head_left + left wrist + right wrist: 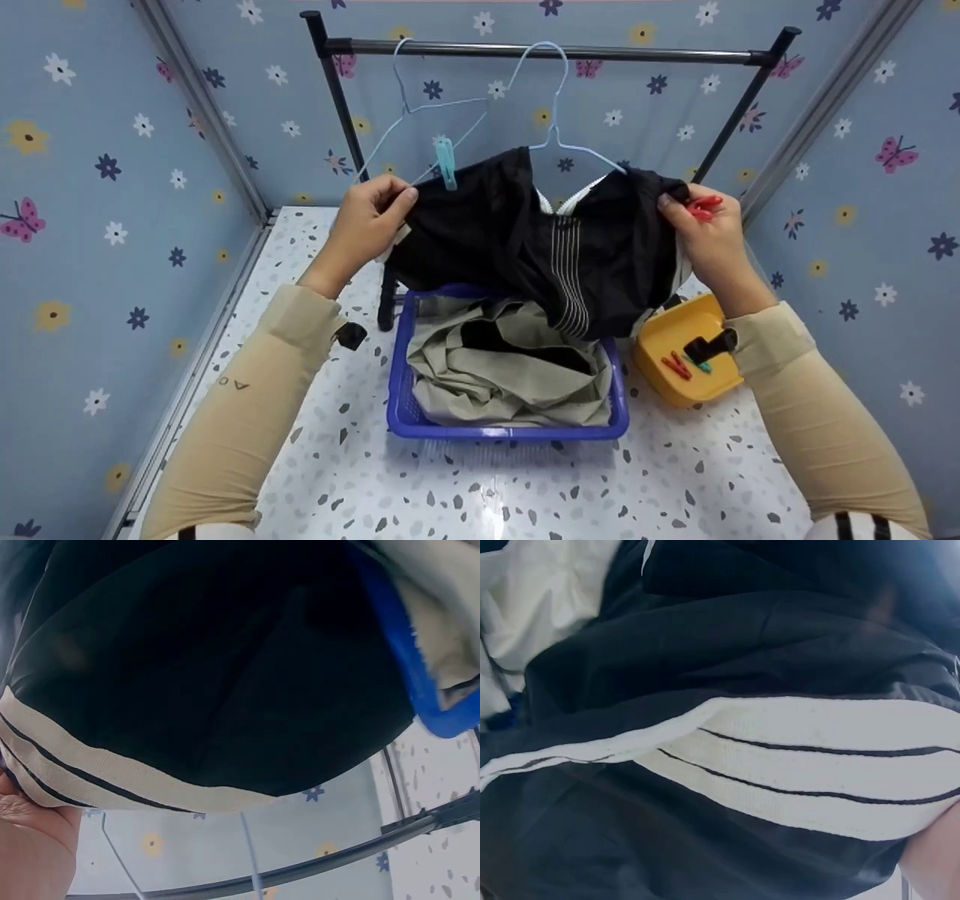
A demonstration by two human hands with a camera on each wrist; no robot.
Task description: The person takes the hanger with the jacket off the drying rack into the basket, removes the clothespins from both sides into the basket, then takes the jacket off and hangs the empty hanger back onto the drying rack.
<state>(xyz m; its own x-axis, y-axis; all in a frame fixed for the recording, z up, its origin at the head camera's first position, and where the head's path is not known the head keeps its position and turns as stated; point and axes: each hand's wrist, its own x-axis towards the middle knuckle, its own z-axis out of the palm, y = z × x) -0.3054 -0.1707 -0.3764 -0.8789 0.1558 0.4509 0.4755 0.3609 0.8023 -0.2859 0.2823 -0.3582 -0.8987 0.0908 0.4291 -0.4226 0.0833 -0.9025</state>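
Note:
Both hands hold up a black garment (480, 225) with a white zip and thin white lines down its front. My left hand (365, 223) pinches its left edge between thumb and fingers. At the opposite edge my right hand (709, 232) grips the cloth, with a red clothespin (703, 204) also held in it. A striped white band (832, 765) edges the garment in the right wrist view. Behind the cloth rises a light-blue wire hanger (556, 112), its lower part hidden. A teal clothespin (445, 162) sits at the garment's top left edge.
A black rail (660, 54) spans the back, with a second wire hanger (403, 82) at its left. Below the garment stands a blue basket (510, 433) of grey-green clothing (517, 382). Right of it, a yellow container (664, 390) holds red and green clothespins (677, 366).

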